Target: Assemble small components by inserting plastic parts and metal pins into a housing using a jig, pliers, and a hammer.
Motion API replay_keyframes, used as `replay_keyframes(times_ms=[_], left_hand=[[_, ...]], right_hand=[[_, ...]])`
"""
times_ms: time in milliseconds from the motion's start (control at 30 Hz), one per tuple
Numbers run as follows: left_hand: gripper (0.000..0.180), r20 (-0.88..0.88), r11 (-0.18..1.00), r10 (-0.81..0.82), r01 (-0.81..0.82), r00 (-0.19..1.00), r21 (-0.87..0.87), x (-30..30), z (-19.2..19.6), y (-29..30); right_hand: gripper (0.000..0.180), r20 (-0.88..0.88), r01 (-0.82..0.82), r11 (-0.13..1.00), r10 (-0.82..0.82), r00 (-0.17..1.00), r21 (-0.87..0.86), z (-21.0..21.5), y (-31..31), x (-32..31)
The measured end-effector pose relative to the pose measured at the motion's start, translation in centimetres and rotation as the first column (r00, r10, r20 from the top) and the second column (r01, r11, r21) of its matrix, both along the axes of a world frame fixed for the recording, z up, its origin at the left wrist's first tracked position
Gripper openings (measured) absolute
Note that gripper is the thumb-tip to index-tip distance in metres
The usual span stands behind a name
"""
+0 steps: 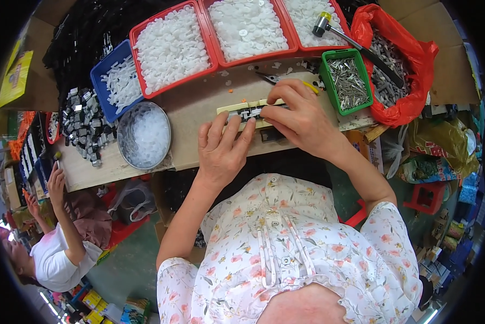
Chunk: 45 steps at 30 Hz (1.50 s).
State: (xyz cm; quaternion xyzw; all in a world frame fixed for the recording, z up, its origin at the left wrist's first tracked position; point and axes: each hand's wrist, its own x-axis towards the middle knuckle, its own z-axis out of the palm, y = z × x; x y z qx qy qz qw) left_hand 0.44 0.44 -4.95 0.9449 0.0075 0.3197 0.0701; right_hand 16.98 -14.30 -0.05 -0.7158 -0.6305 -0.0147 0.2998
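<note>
A long cream-edged holder [224, 109] lies on the bench in front of me, with a row of small grey, black and white parts [249, 114] along its middle. My left hand [224, 147] rests at its left end, fingers spread and fingertips on its near side. Over the right half, my right hand [305, 120] has its thumb and fingers drawn together low on the parts; whatever is between them is hidden. Just beyond that hand lie pliers [269, 78], with a yellow handle end showing.
Red trays [172, 48] of white plastic pieces line the back. To the left are a blue tray [113, 110], a metal bowl [167, 141] and piled blocks [83, 121]. On the right, a green bin [329, 81] of metal pins, a red bag [423, 81] and a mallet [383, 65]. A co-worker [64, 251] sits left.
</note>
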Motion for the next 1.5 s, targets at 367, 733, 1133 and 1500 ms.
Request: replay_keyframes(times_ms=[367,733,1133,1500], left_hand=[[0.032,-0.012,1.000,0.007,-0.007,1.000,0.006,0.3,0.0,0.1],[0.039,0.041,0.981,0.024,-0.015,0.999,-0.194,-0.8,0.8,1.2],[0.031,0.003,0.969,0.129,-0.125,0.992,-0.212,-2.1,1.3,2.2],[0.029,0.034,0.954,0.168,-0.154,0.985,-0.256,-2.0,1.8,2.6]], right_hand=[[0.024,0.045,0.043,0.993,-0.038,0.998,-0.113,-0.7,1.6,-0.2],[0.036,0.020,0.086,0.950,-0.084,0.996,-0.300,0.4,-5.9,-0.7],[0.037,-0.030,0.116,0.948,-0.131,0.991,-0.295,-0.7,-6.2,-1.6],[0.037,-0.080,0.013,0.997,-0.019,0.997,-0.081,1.0,-0.5,0.6]])
